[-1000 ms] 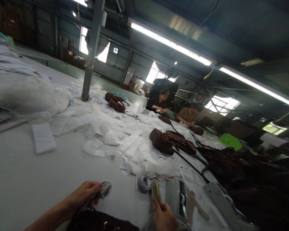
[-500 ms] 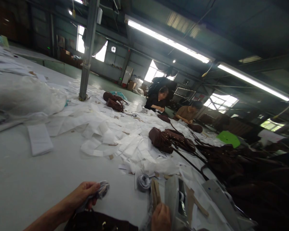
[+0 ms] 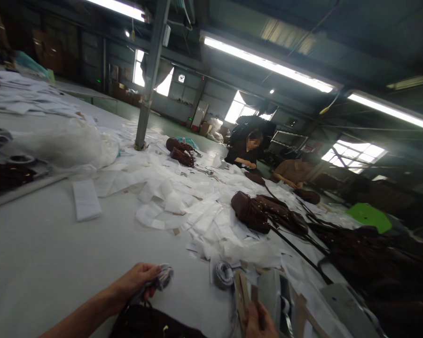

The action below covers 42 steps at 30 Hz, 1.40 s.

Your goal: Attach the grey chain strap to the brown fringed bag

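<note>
Head view: pinches a grey bundle (image 3: pixel 165 277) in the left fingers (image 3: pixel 152 271), with a brown bag (image 3: pixel 150 324) on their near side. Pinches a short tan strip (image 3: pixel 254 293) in the right fingers (image 3: pixel 253 313); has longer pieces (image 3: pixel 242 291) just left of these, a roll (image 3: pixel 223 275) beyond and left, a box (image 3: pixel 268 285) just right. Shows white scraps (image 3: pixel 200 218) on the desk (image 3: pixel 52 258) beyond both.

Tube lights (image 3: pixel 268 65): bright, under a dark ceiling (image 3: pixel 370 42)
Windows (image 3: pixel 238 110): glaring white
Floor (image 3: pixel 162 124): green, shiny
Pillar (image 3: pixel 149 89): grey, slim
Counter (image 3: pixel 31 253): broad, pale
</note>
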### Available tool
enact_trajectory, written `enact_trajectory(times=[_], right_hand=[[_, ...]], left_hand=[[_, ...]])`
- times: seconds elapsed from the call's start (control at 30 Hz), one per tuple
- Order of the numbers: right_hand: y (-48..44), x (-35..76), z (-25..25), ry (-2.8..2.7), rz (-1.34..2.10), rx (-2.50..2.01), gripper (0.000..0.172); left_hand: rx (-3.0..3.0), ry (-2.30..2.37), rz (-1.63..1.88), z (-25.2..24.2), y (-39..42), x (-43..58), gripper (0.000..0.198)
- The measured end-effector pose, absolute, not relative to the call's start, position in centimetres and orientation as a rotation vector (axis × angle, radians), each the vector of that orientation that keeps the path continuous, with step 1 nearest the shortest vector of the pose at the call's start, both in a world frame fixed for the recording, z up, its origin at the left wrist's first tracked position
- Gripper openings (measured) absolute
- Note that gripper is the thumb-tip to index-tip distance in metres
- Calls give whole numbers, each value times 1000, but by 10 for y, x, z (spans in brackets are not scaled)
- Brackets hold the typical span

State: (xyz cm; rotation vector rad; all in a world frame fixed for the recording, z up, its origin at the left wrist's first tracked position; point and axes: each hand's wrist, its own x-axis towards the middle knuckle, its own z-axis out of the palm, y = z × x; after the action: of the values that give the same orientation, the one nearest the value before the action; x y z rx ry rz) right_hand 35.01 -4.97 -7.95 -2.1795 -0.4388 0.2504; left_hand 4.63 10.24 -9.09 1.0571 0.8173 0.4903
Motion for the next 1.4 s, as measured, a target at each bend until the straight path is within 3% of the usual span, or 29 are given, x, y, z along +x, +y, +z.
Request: enact_trajectory(times=[0.1,0.27,0.5,0.73,0.9,1.07,1.4], right_hand=[[-32,290,-81,-577,572,-1804,67],[-5,211,-82,-813,908,-1732,54],[19,186,-86,-867,874,-1754,39],[21,182,-111,-742,1111,-1418,47],[16,189,-116,-670,1230,-1396,67],[20,187,-112,-588,1099,-1494,57],[11,188,-118,-593,1111,-1335,56]], left_hand=[[1077,809,491,-92,104,47,60],[1146,809,500,-92,104,47,64],[1286,783,522,-92,97,53,63],[1458,808,566,-82,91,49,47],[1693,839,576,-80,89,47,37],[1826,821,539,-74,86,48,30],[1906,828,476,-62,88,49,21]])
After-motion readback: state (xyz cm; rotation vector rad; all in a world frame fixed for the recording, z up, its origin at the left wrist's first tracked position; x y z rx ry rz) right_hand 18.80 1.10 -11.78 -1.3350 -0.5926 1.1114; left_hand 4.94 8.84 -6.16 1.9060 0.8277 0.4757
